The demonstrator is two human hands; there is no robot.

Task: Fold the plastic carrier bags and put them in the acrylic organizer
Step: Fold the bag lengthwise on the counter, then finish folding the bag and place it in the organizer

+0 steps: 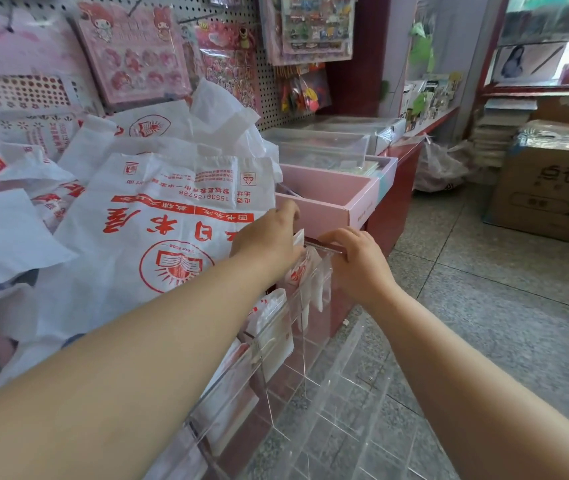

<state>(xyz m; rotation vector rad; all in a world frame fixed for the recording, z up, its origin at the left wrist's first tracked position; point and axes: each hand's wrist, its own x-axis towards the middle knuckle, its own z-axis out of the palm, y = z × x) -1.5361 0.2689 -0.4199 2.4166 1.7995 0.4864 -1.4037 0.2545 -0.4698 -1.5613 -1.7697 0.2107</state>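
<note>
- Item: folded white red-printed plastic bag (302,271) stands upright in the far end slot of the clear acrylic organizer (310,372).
- Grip: left hand (269,237) appears to pinch its top edge, seating it; the fingertips are hidden.
- Support: right hand (357,261) clamps the organizer rim, likely to steady it.
- Stock: pile of unfolded white bags (158,216) lies to the left.
</note>
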